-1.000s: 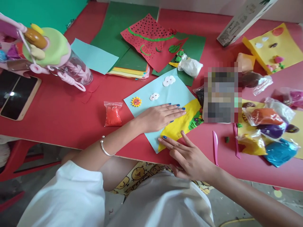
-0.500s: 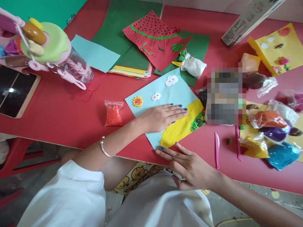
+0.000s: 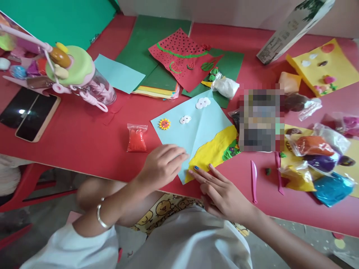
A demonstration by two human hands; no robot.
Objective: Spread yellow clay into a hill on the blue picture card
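A light blue sheet of paper [image 3: 174, 140] lies tilted on the red table. Stuck to it are a smiling sun [image 3: 164, 124], two white clouds [image 3: 203, 103], and a broad band of yellow clay [image 3: 214, 147] with a green flowered patch [image 3: 231, 149] at its right end. My left hand [image 3: 164, 164], with a silver bracelet on the wrist, hovers over the paper's left edge. Its fingers are curled together, tips turned down and mostly hidden; nothing shows in them. My right hand [image 3: 220, 190] rests with fingers stretched apart, its fingertips on the yellow clay's lower end.
A bag of red clay [image 3: 137, 139] lies left of the paper. Pink plastic tools [image 3: 254, 182] and several clay bags [image 3: 333, 188] are on the right. Behind are a watermelon picture [image 3: 182, 52], coloured papers and a white box [image 3: 294, 31]. A bottle [image 3: 102, 89] and a phone [image 3: 37, 116] stand left.
My left hand has lifted off the yellow clay, drawn back left and curled its fingers. My right hand has shifted slightly onto the clay's lower end. The view has tilted a little.
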